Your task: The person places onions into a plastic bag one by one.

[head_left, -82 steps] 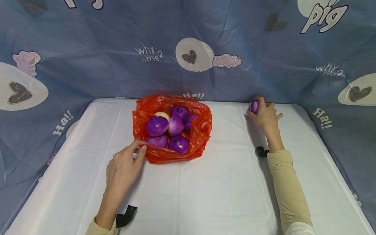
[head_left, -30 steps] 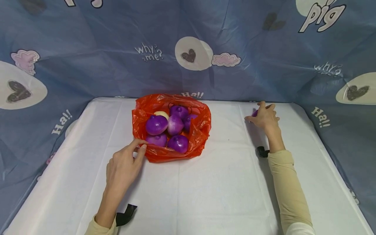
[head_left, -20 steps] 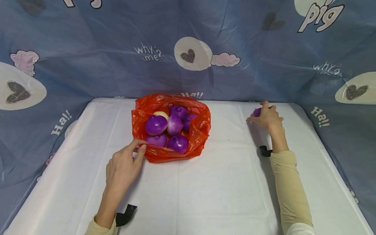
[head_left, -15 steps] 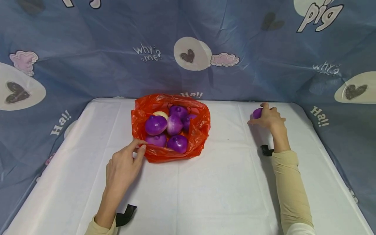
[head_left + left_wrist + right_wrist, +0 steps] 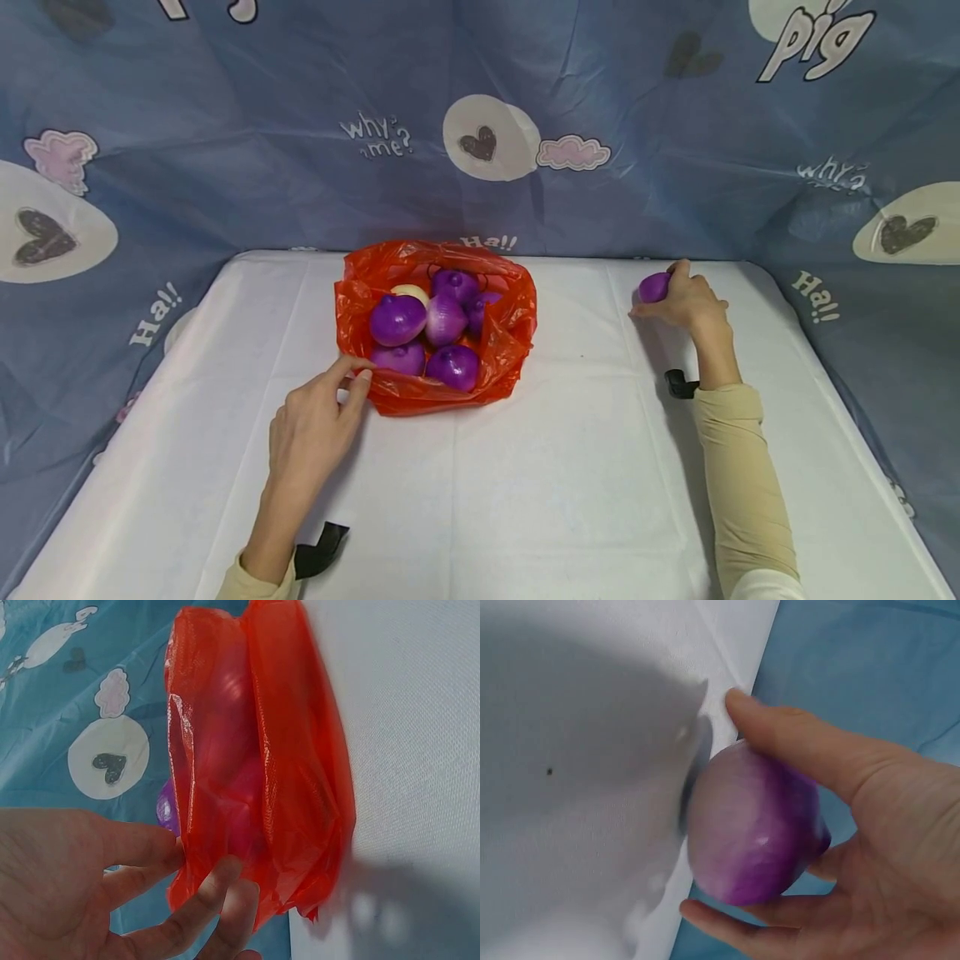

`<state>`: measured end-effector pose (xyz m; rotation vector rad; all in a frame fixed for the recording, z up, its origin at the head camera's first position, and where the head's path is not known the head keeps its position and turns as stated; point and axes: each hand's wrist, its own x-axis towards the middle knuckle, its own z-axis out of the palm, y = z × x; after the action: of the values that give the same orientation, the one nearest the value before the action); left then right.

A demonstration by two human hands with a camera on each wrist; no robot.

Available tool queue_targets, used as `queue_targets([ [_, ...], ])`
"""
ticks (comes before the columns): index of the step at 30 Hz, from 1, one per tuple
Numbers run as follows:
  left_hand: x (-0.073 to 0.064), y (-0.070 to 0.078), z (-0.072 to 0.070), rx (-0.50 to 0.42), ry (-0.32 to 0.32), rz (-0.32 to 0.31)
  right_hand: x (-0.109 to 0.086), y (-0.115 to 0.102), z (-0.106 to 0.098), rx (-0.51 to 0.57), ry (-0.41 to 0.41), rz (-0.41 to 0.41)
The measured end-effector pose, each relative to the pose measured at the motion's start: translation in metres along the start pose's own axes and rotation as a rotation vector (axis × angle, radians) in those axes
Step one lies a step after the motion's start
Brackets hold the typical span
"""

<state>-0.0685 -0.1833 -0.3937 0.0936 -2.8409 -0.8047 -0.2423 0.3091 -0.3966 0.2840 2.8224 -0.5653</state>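
My left hand (image 5: 311, 429) pinches the near-left rim of a red plastic bag (image 5: 517, 337). Several purple onions (image 5: 397, 320) lie in the bag's mouth, with a pale yellow rounded thing (image 5: 411, 292) partly hidden behind them. In the left wrist view, thumb and fingers sit on either side of the bag's edge. Far to the right, near the back edge of the table, my right hand (image 5: 686, 300) holds a single purple onion (image 5: 654, 287). The right wrist view shows this onion (image 5: 754, 825) between the thumb and the fingers, close to the white cloth.
A white cloth (image 5: 555, 483) covers the table. Behind it and along both sides hangs a blue printed curtain (image 5: 315, 192), close to the table's back edge. A black strap (image 5: 321, 552) juts out at the left wrist, another black piece (image 5: 678, 384) at the right.
My right hand has shifted slightly right and nearer, and the onion, mostly hidden a second ago, shows more plainly on its left side. The left hand and the bag stay in place.
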Motion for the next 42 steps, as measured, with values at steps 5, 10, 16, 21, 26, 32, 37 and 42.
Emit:
queue_targets([
  [5,0.0,0.0,-0.001,0.001,-0.004,0.0,-0.003,-0.006,0.0,0.033,0.02,-0.032],
  [10,0.001,0.0,0.001,0.004,-0.003,-0.001,-0.006,-0.018,-0.001,0.042,0.023,-0.065],
  [16,0.0,0.0,0.001,-0.001,-0.007,-0.003,-0.013,-0.039,-0.004,0.032,0.076,-0.141],
  [21,0.0,0.0,0.001,-0.001,-0.007,-0.005,-0.023,-0.063,-0.004,0.041,0.114,-0.218],
  [26,0.0,0.0,0.001,-0.002,-0.009,-0.008,-0.035,-0.091,-0.002,0.089,0.151,-0.302],
  [32,0.0,0.001,0.002,-0.004,-0.008,-0.008,-0.051,-0.124,0.002,0.124,0.168,-0.408],
  [37,0.0,0.0,0.001,-0.004,-0.003,-0.004,-0.057,-0.145,0.007,0.129,0.163,-0.473],
  [42,0.0,-0.001,0.002,0.006,0.008,0.005,-0.063,-0.163,0.017,0.139,0.161,-0.532],
])
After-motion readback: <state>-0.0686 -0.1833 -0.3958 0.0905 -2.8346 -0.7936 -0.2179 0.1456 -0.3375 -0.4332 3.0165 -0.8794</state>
